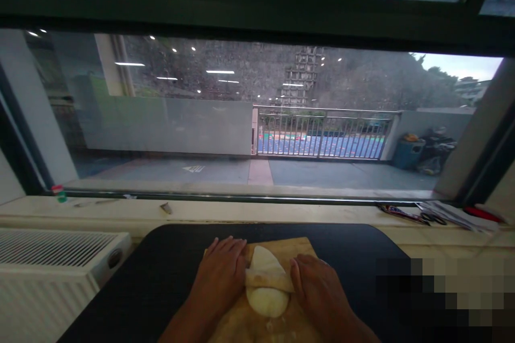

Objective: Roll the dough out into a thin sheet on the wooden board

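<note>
A piece of pale, flattened dough (267,302) lies on a wooden board (300,246), its far end narrowed to a rounded point. Across its middle lies a light wooden rolling pin (269,280), with dough showing on both the near and far sides. My left hand (223,273) is over the pin's left end, fingers reaching forward and close together. At the right end, my right hand (319,284) is closed round the pin with its fingers curled. Both hands hide the pin's ends.
The board rests on a black table (173,257) against a windowsill (241,210). A white radiator (52,262) stands at left. On the sill are a small red-capped container (59,193), scissors (433,218) and papers (454,215). A large window rises behind.
</note>
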Action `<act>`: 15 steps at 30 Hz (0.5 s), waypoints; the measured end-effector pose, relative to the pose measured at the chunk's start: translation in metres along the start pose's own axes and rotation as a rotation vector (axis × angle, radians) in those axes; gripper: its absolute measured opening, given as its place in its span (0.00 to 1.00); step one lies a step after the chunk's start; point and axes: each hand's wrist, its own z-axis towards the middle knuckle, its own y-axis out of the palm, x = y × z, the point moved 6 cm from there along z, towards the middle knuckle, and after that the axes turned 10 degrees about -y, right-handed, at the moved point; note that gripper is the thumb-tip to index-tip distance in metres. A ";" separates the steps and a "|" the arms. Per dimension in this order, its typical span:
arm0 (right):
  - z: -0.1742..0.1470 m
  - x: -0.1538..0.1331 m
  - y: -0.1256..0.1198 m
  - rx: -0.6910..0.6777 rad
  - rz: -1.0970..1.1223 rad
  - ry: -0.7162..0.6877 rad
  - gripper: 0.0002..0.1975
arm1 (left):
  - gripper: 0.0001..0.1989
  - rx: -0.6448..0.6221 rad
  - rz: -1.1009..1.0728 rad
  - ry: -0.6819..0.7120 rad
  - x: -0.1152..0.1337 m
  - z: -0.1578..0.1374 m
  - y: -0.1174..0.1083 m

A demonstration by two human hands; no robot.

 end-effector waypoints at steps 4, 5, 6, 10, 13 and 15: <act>0.012 -0.006 -0.022 -0.085 -0.030 -0.033 0.25 | 0.24 -0.037 0.040 0.066 -0.006 -0.003 0.012; 0.014 -0.009 -0.028 -0.087 -0.038 -0.044 0.25 | 0.25 -0.036 0.042 0.079 -0.008 -0.004 0.014; 0.014 -0.011 -0.031 -0.086 -0.046 -0.045 0.25 | 0.25 -0.024 0.040 0.080 -0.010 -0.003 0.015; 0.002 -0.012 -0.018 -0.060 -0.037 0.014 0.24 | 0.23 0.008 0.016 0.044 -0.009 -0.001 0.010; -0.008 -0.012 -0.005 0.010 -0.002 0.005 0.24 | 0.22 0.013 0.006 0.020 -0.002 0.001 0.003; -0.007 -0.011 -0.006 0.002 -0.002 0.004 0.23 | 0.21 0.005 -0.012 0.005 -0.001 0.003 0.002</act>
